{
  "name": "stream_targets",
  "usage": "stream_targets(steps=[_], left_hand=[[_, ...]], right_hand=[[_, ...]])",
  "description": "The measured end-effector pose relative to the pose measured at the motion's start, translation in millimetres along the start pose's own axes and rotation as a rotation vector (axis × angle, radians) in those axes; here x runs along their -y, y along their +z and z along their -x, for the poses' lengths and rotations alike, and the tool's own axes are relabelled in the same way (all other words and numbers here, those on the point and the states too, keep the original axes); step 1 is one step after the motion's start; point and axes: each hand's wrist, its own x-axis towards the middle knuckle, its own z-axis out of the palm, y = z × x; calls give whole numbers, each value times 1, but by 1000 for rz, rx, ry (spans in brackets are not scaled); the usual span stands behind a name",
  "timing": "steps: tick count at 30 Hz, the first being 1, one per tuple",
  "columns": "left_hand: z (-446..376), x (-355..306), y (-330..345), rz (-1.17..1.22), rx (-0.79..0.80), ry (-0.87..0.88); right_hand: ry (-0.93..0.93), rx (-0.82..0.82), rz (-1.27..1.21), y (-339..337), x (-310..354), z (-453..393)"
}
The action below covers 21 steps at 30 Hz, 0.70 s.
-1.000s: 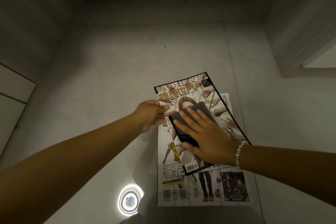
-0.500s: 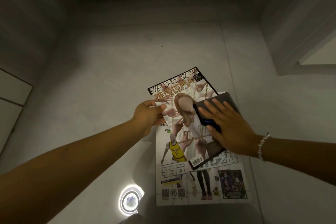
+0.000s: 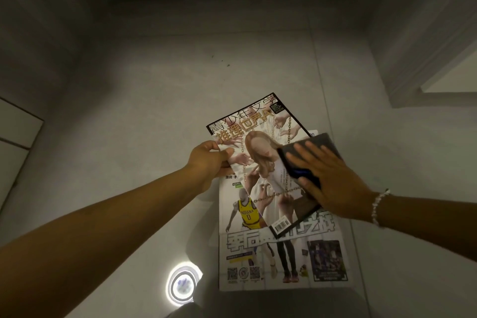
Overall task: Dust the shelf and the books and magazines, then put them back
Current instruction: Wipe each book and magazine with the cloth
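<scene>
A person's left hand point(image 3: 209, 162) pinches the left edge of a magazine point(image 3: 260, 162), thumb on the cover, holding it tilted above a second magazine point(image 3: 258, 253) lying flat on the grey floor point(image 3: 154, 111); the right hand point(image 3: 333, 178), fingers spread and straight, presses a dark cloth point(image 3: 309, 152) onto the held magazine's right side

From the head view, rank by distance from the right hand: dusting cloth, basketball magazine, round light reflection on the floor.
1. Dusting cloth, pressed under the right hand.
2. Basketball magazine, flat on the floor just below it.
3. Round light reflection, far lower left.
</scene>
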Motion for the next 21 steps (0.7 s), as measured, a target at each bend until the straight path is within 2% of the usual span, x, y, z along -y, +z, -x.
stream_targets(steps=[4, 9, 12, 14, 18, 21], left_hand=[[1, 0, 1, 7, -8, 3], [2, -1, 0, -44, -3, 11], [3, -5, -2, -88, 27, -6], [3, -9, -3, -107, 40, -18], [4, -12, -3, -142, 48, -24], [6, -13, -3, -134, 43, -27]], right_hand=[[115, -43, 11, -1, 9, -7], [-151, 43, 28, 14, 56, 7], [-244, 101, 30, 11, 53, 0], [-206, 125, -23, 3, 40, -14], [-55, 32, -32, -7, 22, -44], [81, 72, -50, -16, 14, -68]])
